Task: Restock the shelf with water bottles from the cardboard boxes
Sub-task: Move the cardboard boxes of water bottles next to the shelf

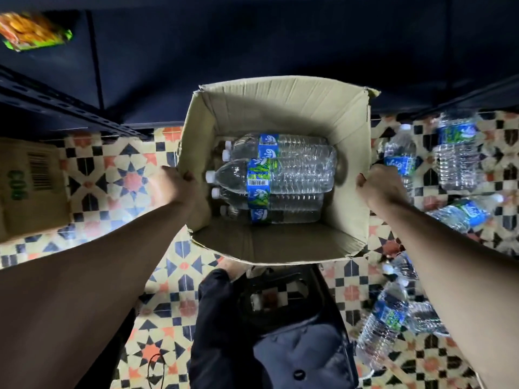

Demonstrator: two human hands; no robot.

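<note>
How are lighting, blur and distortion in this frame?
Head view: shelf dark, underexposed; box and its bottles well lit, fairly sharp; floor bottles at right smeared by blur; wide-angle bends the tiles near the edges.

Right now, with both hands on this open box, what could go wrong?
1. The left hand and right hand grip only the thin walls of the cardboard box; these could buckle or tear.
2. The bottles in the box lie loose on their sides, so a tilt may roll them and shift the weight.
3. To the right, loose bottles on the floor could trip a step.
</note>
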